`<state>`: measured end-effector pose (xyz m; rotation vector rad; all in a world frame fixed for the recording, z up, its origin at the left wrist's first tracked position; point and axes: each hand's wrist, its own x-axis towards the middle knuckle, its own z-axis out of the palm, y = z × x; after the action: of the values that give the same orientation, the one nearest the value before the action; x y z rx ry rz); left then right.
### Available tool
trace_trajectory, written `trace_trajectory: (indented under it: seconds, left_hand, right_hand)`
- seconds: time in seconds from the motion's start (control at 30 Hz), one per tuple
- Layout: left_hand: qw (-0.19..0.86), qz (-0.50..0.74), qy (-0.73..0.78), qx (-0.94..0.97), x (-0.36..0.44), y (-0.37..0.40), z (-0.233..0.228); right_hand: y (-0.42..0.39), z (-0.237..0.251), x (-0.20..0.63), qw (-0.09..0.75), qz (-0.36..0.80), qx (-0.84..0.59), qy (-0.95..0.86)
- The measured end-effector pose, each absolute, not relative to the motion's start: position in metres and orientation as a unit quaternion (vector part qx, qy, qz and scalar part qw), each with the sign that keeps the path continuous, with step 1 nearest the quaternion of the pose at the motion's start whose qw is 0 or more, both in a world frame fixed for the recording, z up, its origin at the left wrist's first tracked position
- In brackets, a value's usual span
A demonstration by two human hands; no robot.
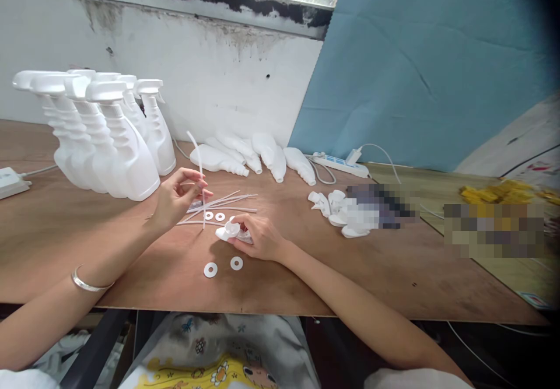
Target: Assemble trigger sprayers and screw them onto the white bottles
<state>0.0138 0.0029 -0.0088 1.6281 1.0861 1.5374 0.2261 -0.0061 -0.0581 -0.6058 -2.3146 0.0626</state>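
Observation:
My left hand (178, 193) pinches a thin translucent dip tube (201, 167), which stands nearly upright over the table. To its right, my right hand (260, 236) is closed on a white spray head (230, 231) lying low at the tabletop. Behind the spray head lies a loose bunch of more tubes (236, 209). Two white ring washers (220, 217) sit between the hands. Two more, a washer (210, 270) and another washer (237, 263), lie nearer the table's front edge. My fingers hide part of the spray head.
Several assembled spray bottles (135, 161) stand at the left. Empty bottles (266, 153) lie along the wall, beside a power strip (341, 164) with its cable. More white spray heads (336, 205) are piled at right, next to a blurred patch. The brown table (350, 278) ends near my lap.

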Motion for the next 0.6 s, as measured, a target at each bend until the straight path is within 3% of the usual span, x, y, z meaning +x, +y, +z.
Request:
trace_trajectory:
  seconds: [0.23, 0.6]
  left_hand:
    - [0.387, 0.403, 0.444, 0.701, 0.011, 0.005, -0.014]
    - [0.366, 0.201, 0.448, 0.79, 0.001, 0.017, -0.023]
  right_hand:
    - [-0.006, -0.059, 0.226, 0.361, 0.021, -0.235, -0.902]
    - [-0.006, -0.059, 0.226, 0.363, 0.014, -0.236, -0.902]
